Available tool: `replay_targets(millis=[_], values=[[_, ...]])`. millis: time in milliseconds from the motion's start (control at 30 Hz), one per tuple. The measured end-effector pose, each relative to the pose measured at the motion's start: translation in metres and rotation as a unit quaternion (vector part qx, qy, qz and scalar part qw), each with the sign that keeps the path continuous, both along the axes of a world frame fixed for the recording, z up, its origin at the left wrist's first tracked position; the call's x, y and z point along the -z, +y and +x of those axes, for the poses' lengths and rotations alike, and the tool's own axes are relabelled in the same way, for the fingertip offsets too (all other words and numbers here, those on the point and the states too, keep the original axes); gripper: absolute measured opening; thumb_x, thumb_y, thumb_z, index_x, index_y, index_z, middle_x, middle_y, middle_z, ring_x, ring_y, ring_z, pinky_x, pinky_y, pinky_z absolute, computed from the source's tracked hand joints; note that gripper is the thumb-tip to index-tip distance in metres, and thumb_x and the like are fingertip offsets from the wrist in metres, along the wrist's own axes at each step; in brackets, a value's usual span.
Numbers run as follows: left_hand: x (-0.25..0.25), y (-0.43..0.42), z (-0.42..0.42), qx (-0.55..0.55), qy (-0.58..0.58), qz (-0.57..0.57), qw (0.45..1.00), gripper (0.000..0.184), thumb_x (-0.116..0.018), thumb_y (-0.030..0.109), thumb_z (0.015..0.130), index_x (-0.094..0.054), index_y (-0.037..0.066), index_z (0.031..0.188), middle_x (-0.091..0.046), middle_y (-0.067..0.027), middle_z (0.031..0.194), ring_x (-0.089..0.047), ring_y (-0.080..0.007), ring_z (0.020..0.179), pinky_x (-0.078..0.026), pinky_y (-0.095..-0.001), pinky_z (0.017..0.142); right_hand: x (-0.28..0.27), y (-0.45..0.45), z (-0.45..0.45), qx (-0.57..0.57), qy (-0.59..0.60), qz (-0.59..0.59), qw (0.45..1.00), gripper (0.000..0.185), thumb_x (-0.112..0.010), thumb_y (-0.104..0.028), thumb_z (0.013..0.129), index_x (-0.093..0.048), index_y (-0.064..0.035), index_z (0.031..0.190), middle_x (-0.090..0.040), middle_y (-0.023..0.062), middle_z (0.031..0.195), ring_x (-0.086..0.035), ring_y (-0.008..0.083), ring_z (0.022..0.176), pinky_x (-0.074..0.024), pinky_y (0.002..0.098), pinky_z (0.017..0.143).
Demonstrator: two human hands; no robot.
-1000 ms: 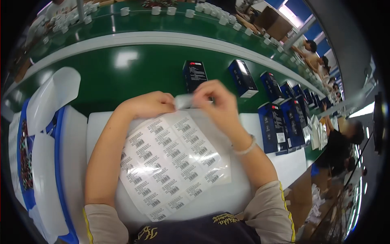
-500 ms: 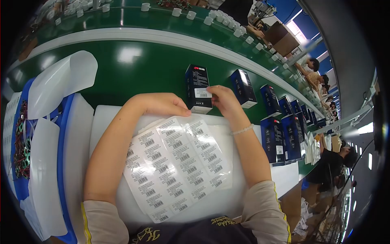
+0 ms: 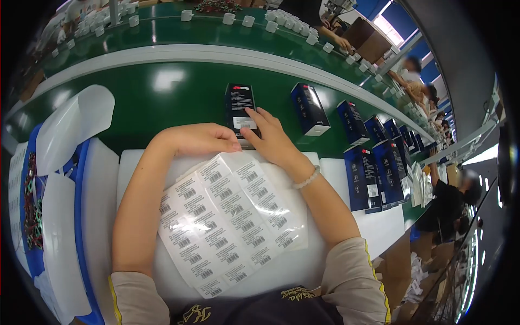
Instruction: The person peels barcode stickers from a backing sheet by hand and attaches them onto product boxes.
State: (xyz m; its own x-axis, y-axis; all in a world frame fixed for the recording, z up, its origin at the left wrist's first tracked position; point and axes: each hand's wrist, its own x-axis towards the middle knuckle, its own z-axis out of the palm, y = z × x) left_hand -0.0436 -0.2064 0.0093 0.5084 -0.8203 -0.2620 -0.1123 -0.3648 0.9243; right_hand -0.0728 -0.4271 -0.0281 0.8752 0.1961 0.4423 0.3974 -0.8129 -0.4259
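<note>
A dark blue box (image 3: 234,100) with small white print stands on the green surface ahead of me. A white barcode label (image 3: 244,122) is on its lower part. My right hand (image 3: 268,135) reaches over the box's right side, fingers stretched and apart, fingertips at the label and covering some of it. My left hand (image 3: 208,138) is closed, thumb and finger pinching the top corner of a sheet of barcode labels (image 3: 227,216). That sheet lies tilted across the white padded surface in front of me, just below the box.
To the right stand another dark box (image 3: 311,111) and a row of similar boxes (image 3: 364,176). At left, a blue bin (image 3: 84,189) holds wired parts (image 3: 33,200) and white sheets. Small white cups (image 3: 228,19) line the far green belt (image 3: 179,33). Other people work beyond.
My right hand has gone from pinching at the label's edge to lying spread over the label. The view has shifted slightly, moving the box leftward. My left hand still pinches the sheet.
</note>
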Motion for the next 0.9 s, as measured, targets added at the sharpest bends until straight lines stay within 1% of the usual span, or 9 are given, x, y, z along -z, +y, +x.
replay_targets(millis=[67, 167, 233, 267, 300, 367, 500, 700, 900], values=[[-0.005, 0.000, -0.002, -0.018, -0.017, -0.043, 0.999, 0.030, -0.059, 0.027, 0.088, -0.061, 0.005, 0.108, -0.064, -0.0030, 0.098, -0.058, -0.0116, 0.085, -0.044, -0.0252, 0.082, -0.011, 0.001, -0.009, 0.018, 0.103, 0.014, 0.994, 0.039, -0.058, -0.019, 0.087, -0.053, -0.0012, 0.122, -0.046, 0.0187, 0.131, -0.043, 0.0308, 0.118, -0.0361, 0.0339, 0.098], [-0.015, -0.004, -0.005, 0.018, 0.018, -0.070, 0.997, 0.029, -0.061, 0.017, 0.086, -0.057, 0.005, 0.113, -0.062, -0.0047, 0.099, -0.057, -0.0106, 0.084, -0.045, -0.0231, 0.079, -0.041, -0.009, -0.022, -0.002, 0.089, 0.026, 0.996, 0.037, -0.058, -0.020, 0.088, -0.054, -0.0010, 0.120, -0.053, 0.0165, 0.123, -0.051, 0.0236, 0.106, -0.0407, 0.0292, 0.091], [-0.022, 0.001, -0.008, 0.028, 0.051, -0.103, 0.993, 0.034, -0.063, 0.007, 0.084, -0.053, 0.006, 0.117, -0.060, -0.0063, 0.100, -0.056, -0.0095, 0.083, -0.046, -0.0210, 0.077, -0.061, -0.014, -0.031, -0.083, 0.281, 0.205, 0.934, 0.036, -0.059, -0.021, 0.088, -0.056, -0.0008, 0.117, -0.061, 0.0112, 0.107, -0.055, 0.0155, 0.091, -0.0434, 0.0248, 0.081], [-0.023, -0.003, -0.009, 0.044, 0.057, -0.098, 0.993, 0.045, -0.065, -0.001, 0.080, -0.048, 0.005, 0.121, -0.058, -0.0073, 0.097, -0.057, -0.0111, 0.083, -0.047, -0.0204, 0.074, -0.062, -0.018, -0.032, -0.120, 0.291, 0.213, 0.925, 0.035, -0.060, -0.021, 0.087, -0.056, -0.0010, 0.115, -0.062, 0.0085, 0.101, -0.054, 0.0127, 0.084, -0.0431, 0.0229, 0.076], [-0.019, -0.003, -0.011, 0.056, 0.038, -0.108, 0.992, 0.040, -0.067, 0.004, 0.079, -0.053, 0.006, 0.116, -0.059, -0.0060, 0.096, -0.056, -0.0100, 0.081, -0.047, -0.0208, 0.072, -0.063, -0.018, -0.033, -0.170, 0.301, 0.218, 0.913, 0.034, -0.061, -0.021, 0.087, -0.057, -0.0012, 0.114, -0.063, 0.0057, 0.095, -0.053, 0.0099, 0.078, -0.0428, 0.0211, 0.071], [-0.008, -0.007, -0.011, 0.066, -0.023, -0.057, 0.996, 0.037, -0.070, 0.007, 0.077, -0.057, 0.006, 0.111, -0.059, -0.0047, 0.092, -0.055, -0.0095, 0.078, -0.046, -0.0211, 0.070, -0.078, -0.011, -0.042, -0.164, 0.334, 0.143, 0.917, 0.032, -0.064, -0.015, 0.083, -0.058, -0.0015, 0.111, -0.062, 0.0026, 0.088, -0.051, 0.0087, 0.074, -0.0411, 0.0195, 0.067], [0.008, -0.018, -0.016, 0.013, -0.158, -0.023, 0.987, 0.037, -0.077, 0.019, 0.066, -0.064, 0.006, 0.099, -0.062, -0.0060, 0.093, -0.056, -0.0175, 0.080, -0.047, -0.0278, 0.071, -0.074, -0.007, -0.047, -0.136, 0.341, 0.086, 0.926, 0.036, -0.072, -0.014, 0.073, -0.062, -0.0017, 0.106, -0.059, 0.0030, 0.079, -0.048, 0.0113, 0.066, -0.0412, 0.0215, 0.061], [-0.001, -0.024, -0.029, -0.019, -0.174, -0.014, 0.985, 0.020, -0.069, 0.020, 0.073, -0.066, 0.005, 0.085, -0.062, -0.0042, 0.077, -0.055, -0.0167, 0.069, -0.045, -0.0273, 0.065, -0.084, -0.004, -0.058, -0.129, 0.351, 0.061, 0.926, 0.032, -0.071, -0.008, 0.069, -0.064, -0.0009, 0.099, -0.058, 0.0030, 0.077, -0.046, 0.0110, 0.065, -0.0400, 0.0208, 0.060], [-0.009, -0.020, -0.026, -0.027, -0.189, 0.015, 0.982, 0.032, -0.056, 0.031, 0.085, -0.063, 0.002, 0.074, -0.056, -0.0020, 0.063, -0.045, -0.0143, 0.054, -0.041, -0.0287, 0.054, -0.088, 0.002, -0.064, -0.104, 0.297, 0.129, 0.940, 0.022, -0.067, -0.003, 0.070, -0.063, 0.0013, 0.092, -0.058, 0.0038, 0.076, -0.047, 0.0105, 0.066, -0.0405, 0.0204, 0.061]])
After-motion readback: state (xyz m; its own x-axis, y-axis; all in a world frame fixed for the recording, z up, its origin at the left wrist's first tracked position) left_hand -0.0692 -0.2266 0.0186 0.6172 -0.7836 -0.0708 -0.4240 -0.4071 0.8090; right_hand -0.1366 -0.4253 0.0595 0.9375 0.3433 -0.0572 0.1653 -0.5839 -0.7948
